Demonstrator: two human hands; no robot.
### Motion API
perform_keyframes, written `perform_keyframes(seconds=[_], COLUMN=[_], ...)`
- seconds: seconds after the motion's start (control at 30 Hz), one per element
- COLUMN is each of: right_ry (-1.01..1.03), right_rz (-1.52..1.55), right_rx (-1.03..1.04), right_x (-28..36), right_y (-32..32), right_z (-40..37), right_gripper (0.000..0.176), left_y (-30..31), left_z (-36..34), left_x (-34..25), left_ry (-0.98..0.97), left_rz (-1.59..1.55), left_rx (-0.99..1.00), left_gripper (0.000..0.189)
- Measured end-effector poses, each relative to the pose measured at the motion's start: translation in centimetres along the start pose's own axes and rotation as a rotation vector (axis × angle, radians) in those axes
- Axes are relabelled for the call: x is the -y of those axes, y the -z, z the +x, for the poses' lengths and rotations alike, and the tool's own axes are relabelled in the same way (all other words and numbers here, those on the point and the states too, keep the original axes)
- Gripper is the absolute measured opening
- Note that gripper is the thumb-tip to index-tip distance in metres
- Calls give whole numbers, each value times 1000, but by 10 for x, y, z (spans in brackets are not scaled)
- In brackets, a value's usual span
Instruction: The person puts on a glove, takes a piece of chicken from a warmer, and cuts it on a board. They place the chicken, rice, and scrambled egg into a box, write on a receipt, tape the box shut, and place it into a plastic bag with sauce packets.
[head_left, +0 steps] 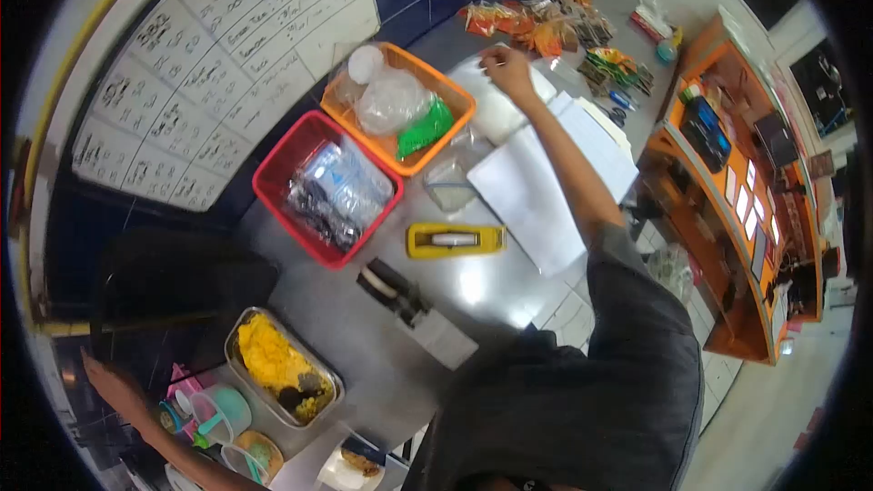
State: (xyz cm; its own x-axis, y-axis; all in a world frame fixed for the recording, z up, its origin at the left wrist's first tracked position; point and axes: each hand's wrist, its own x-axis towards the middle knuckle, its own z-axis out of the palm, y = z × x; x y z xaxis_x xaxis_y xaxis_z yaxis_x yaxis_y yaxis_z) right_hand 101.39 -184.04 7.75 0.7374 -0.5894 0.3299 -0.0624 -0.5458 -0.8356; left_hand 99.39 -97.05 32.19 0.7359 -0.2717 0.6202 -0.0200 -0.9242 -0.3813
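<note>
My right hand (506,69) reaches far across the steel counter (364,336), its fingers pinched on the top edge of a clear plastic bag (496,107) that lies on a white stack beside the orange basket (455,105). My left hand (111,385) is low at the left with its fingers spread. It rests on a dark surface, holds nothing, and is next to a teal cup (227,409) and small containers. A metal tray of yellow food (277,368) sits just right of that hand.
A red basket (277,184) holds foil and clear packets. On the counter lie a yellow tape dispenser (455,239), a black tool (396,291) and white paper sheets (536,195). Snack packets (546,23) are at the far end, orange shelving (727,173) on the right, and a written whiteboard (209,55) on the wall.
</note>
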Motion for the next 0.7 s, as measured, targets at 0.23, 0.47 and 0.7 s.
perform_keyframes(seconds=[0.23, 0.47, 0.7], right_ry=[-148, -283, 209], right_rz=[-529, -615, -174], right_rx=[-86, -86, -5], right_x=[-106, -172, -120], right_y=[-4, -43, -13], right_z=[158, 229, 176], right_gripper=[31, 34, 21], left_y=[3, 16, 47], left_z=[27, 15, -12], left_x=[-49, -91, -186], left_ry=[53, 58, 150], left_rz=[212, 171, 124], left_rx=[-72, 40, -91], left_gripper=[61, 57, 55])
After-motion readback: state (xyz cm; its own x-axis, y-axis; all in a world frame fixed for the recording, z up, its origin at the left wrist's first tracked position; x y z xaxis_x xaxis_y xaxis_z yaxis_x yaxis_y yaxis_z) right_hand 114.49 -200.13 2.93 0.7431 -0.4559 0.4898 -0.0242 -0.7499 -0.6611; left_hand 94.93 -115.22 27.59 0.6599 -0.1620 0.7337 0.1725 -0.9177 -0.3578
